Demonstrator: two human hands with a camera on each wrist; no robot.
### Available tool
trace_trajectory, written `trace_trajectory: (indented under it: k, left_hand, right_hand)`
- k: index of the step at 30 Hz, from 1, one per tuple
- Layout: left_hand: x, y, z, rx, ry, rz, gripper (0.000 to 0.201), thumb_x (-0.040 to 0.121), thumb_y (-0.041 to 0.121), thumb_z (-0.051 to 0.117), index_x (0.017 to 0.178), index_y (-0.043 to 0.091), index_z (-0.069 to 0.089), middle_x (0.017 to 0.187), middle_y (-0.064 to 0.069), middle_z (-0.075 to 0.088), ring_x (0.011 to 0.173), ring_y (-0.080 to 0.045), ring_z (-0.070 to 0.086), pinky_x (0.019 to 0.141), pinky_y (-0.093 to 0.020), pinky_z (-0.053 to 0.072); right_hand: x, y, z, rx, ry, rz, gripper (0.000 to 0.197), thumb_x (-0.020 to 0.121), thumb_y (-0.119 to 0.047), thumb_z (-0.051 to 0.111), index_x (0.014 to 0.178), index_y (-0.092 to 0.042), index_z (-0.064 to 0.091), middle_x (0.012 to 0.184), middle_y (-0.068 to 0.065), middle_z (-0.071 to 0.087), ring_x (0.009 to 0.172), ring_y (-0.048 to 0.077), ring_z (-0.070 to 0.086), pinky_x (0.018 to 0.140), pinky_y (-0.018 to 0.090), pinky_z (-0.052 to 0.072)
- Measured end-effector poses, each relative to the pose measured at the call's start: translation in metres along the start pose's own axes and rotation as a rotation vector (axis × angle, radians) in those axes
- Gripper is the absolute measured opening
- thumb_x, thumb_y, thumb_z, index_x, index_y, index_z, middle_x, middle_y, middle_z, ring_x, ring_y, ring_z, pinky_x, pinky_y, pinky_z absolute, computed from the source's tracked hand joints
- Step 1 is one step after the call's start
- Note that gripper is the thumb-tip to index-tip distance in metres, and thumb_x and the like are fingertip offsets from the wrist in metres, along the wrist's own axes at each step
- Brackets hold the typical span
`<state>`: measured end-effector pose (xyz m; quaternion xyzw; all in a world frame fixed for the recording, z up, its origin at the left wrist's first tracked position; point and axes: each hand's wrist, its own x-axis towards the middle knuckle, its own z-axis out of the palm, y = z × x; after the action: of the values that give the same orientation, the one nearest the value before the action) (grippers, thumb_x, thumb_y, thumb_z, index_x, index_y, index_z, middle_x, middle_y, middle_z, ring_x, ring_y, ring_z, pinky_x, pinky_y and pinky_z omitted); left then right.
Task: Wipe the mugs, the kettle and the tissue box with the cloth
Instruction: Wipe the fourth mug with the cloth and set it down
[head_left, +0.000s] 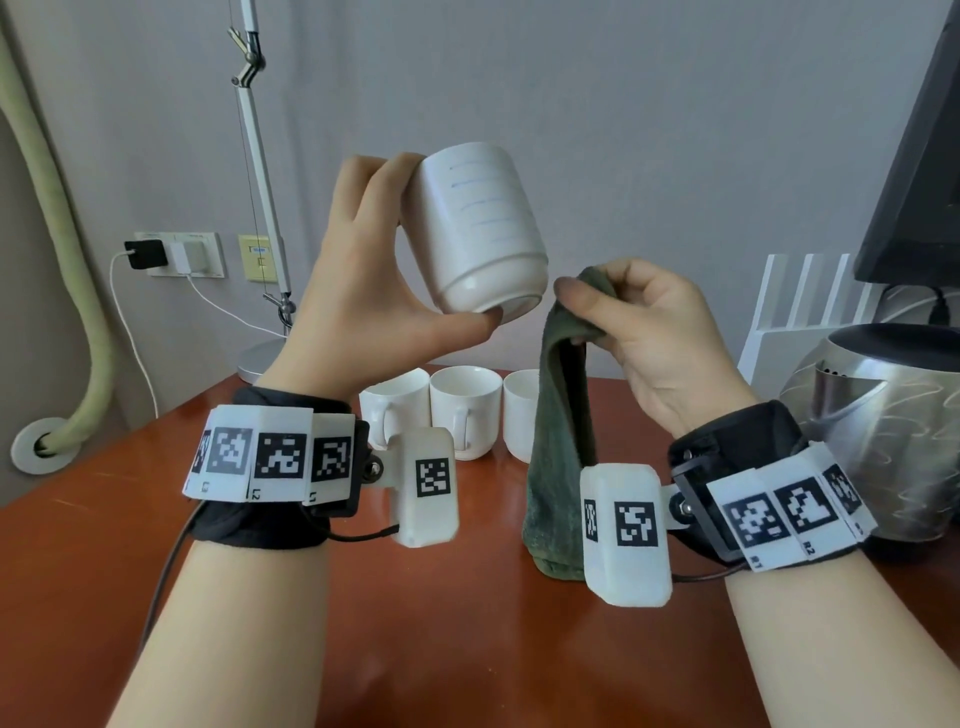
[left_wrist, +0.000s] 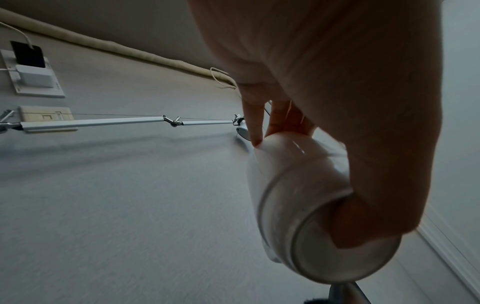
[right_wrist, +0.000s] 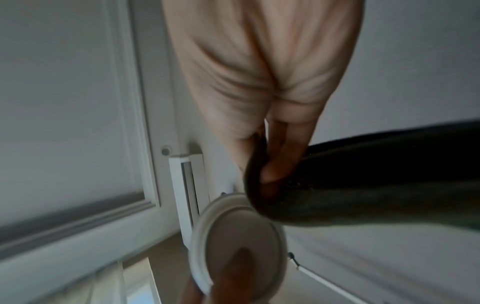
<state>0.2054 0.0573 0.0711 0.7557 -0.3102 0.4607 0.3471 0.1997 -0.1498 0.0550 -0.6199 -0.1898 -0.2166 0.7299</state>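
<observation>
Two hands are raised above the reddish-brown wooden bench (head_left: 363, 597). The left hand (head_left: 363, 291) grips a white ceramic mug (head_left: 475, 228) tilted on its side, fingers curled over the rim end and thumb pressed on the base, which faces the right hand. The right hand (head_left: 644, 332) pinches the top of a dark green cloth (head_left: 558, 431) between thumb and curled fingers; the cloth hangs down just beside the mug's base, apart from it. Three more white mugs (head_left: 465, 410) stand in a row on the bench behind the cloth, and a brushed-steel kettle (head_left: 883, 431) sits at the right.
</observation>
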Motion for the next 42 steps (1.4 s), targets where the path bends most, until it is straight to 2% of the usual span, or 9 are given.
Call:
trace_trajectory:
  k: [6,13,18,21,22,23,25,31,42]
  left_hand:
    - [0.0,0.001,-0.001,0.025,-0.003,-0.021,0.094,0.055,0.045,0.078,0.135,0.006,0.046,0.117,0.004,0.036,0.108,0.001,0.04,0.1,-0.033,0.046]
    - [-0.001,0.005,-0.001,0.087,0.007,-0.052,0.094,0.055,0.049,0.073,0.134,0.008,0.045,0.118,0.007,0.035,0.108,-0.004,0.039,0.093,-0.044,0.049]
    - [0.0,0.006,-0.004,0.188,0.017,-0.064,0.093,0.054,0.053,0.065,0.133,0.007,0.045,0.117,0.007,0.033,0.111,-0.02,0.045,0.084,-0.048,0.05]
    - [0.0,0.006,-0.005,0.213,0.024,-0.084,0.094,0.053,0.053,0.066,0.133,0.008,0.044,0.117,0.005,0.034,0.114,-0.023,0.045,0.081,-0.048,0.051]
    - [0.0,0.006,-0.005,0.218,0.027,-0.09,0.094,0.054,0.052,0.068,0.133,0.008,0.044,0.117,0.005,0.034,0.114,-0.024,0.045,0.08,-0.049,0.052]
    - [0.0,0.007,-0.005,0.223,0.029,-0.096,0.093,0.054,0.05,0.069,0.133,0.009,0.044,0.116,0.006,0.033,0.114,-0.023,0.045,0.079,-0.048,0.052]
    - [0.001,0.007,-0.005,0.231,0.032,-0.102,0.092,0.054,0.05,0.068,0.133,0.009,0.045,0.115,0.007,0.031,0.113,-0.023,0.045,0.078,-0.048,0.052]
    - [0.001,0.008,-0.004,0.261,0.039,-0.107,0.09,0.056,0.047,0.07,0.132,0.007,0.046,0.119,-0.004,0.041,0.112,-0.024,0.046,0.076,-0.046,0.052]
    - [0.001,0.01,-0.001,0.288,0.036,-0.106,0.089,0.055,0.042,0.074,0.133,0.009,0.045,0.122,-0.006,0.042,0.114,-0.023,0.045,0.069,-0.035,0.04]
  right_hand:
    - [-0.005,-0.007,0.009,0.244,0.084,-0.024,0.016,0.085,-0.009,0.064,0.095,-0.018,0.073,0.09,-0.005,0.072,0.087,0.009,0.062,0.08,0.025,0.049]
    - [-0.009,-0.01,0.013,0.157,-0.03,-0.162,0.062,0.093,-0.014,0.059,0.146,-0.033,0.033,0.133,0.018,0.056,0.125,0.034,0.052,0.106,0.047,0.042]
    - [-0.011,-0.008,0.013,-0.209,-0.208,-0.306,0.07,0.092,-0.019,0.061,0.141,-0.049,0.021,0.148,-0.011,0.041,0.134,0.004,0.041,0.112,0.032,0.036]
    - [-0.015,-0.008,0.016,-0.445,-0.319,-0.381,0.064,0.095,0.001,0.05,0.131,-0.047,0.026,0.142,-0.021,0.044,0.124,-0.009,0.044,0.088,-0.002,0.027]
    - [-0.018,-0.007,0.018,-0.505,-0.339,-0.388,0.064,0.094,0.001,0.047,0.13,-0.048,0.028,0.135,-0.009,0.058,0.116,0.0,0.053,0.102,0.013,0.017]
    - [-0.02,-0.006,0.019,-0.551,-0.343,-0.408,0.063,0.093,0.0,0.044,0.13,-0.05,0.03,0.115,-0.001,0.069,0.098,0.003,0.062,0.085,0.014,0.047]
    - [-0.02,-0.005,0.019,-0.585,-0.305,-0.466,0.062,0.087,-0.001,0.04,0.133,-0.042,0.029,0.09,0.001,0.069,0.064,-0.006,0.055,0.062,0.003,0.037]
    - [-0.018,-0.002,0.019,-0.746,-0.277,-0.527,0.064,0.083,-0.01,0.036,0.139,-0.041,0.038,0.058,-0.008,0.044,0.054,0.013,0.039,0.056,0.035,0.042]
    - [-0.02,-0.004,0.024,-0.991,-0.108,-0.483,0.068,0.077,-0.014,0.036,0.142,-0.029,0.046,0.043,-0.004,0.027,0.043,0.013,0.027,0.048,0.031,0.024]
